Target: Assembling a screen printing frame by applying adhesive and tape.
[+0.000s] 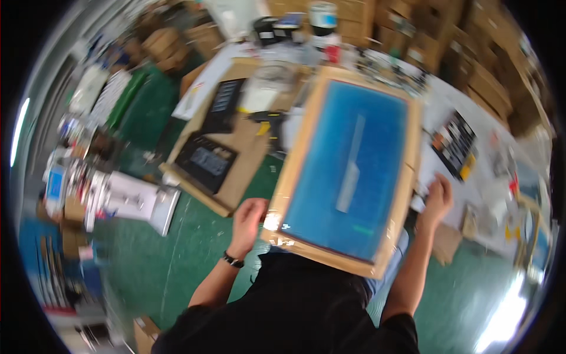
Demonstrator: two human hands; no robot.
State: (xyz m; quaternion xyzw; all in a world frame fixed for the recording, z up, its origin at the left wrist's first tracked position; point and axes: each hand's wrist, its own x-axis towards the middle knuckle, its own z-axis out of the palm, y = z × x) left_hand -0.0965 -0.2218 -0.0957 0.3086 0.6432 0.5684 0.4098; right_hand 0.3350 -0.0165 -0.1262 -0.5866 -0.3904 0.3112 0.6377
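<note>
Blue framed panel (368, 177) looks whole, remaining work unclear; left hand (247, 222), right hand (435, 200) flank it, can't tell if fingers clamp!

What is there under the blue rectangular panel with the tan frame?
Past the edges of the tan-framed blue rectangular panel, blue jeans, a black shirt and white tabletop show. Whatever it covers directly beneath cannot be seen.

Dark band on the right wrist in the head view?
No: the dark band is on the wrist of the left hand, while the wrist of the right hand shows bare.
</note>
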